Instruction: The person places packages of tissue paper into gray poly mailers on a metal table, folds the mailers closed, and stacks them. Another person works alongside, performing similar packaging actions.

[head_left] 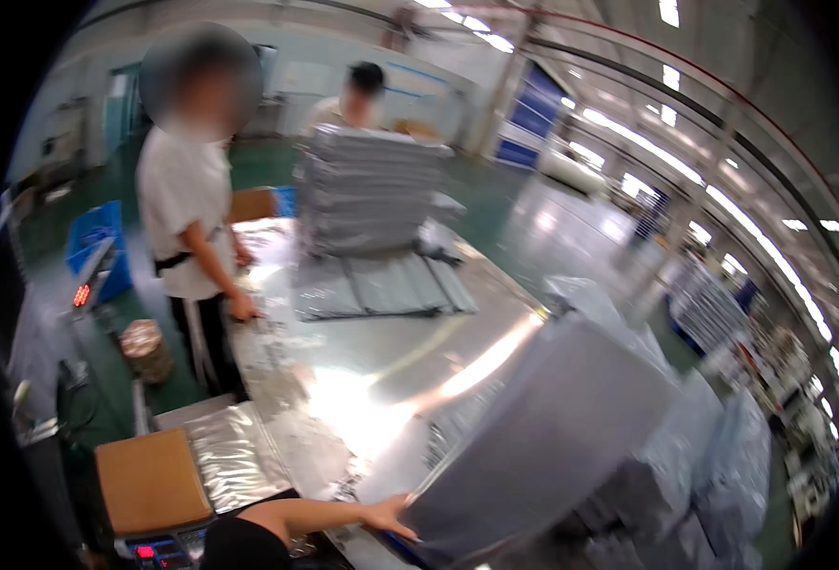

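Grey panel [543,427] — left hand's [388,516] fingers grip near edge; right hand hidden — can't tell.

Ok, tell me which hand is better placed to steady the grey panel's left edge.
Probably the left: the left hand is at that edge of the grey panel, while the right hand is out of view.

Grey panel [543,432]: smooth, matt. Tabletop [391,342]: glossy metal. Bags [740,451]: crinkled, shiny plastic. Brown cardboard [149,482]: matt.
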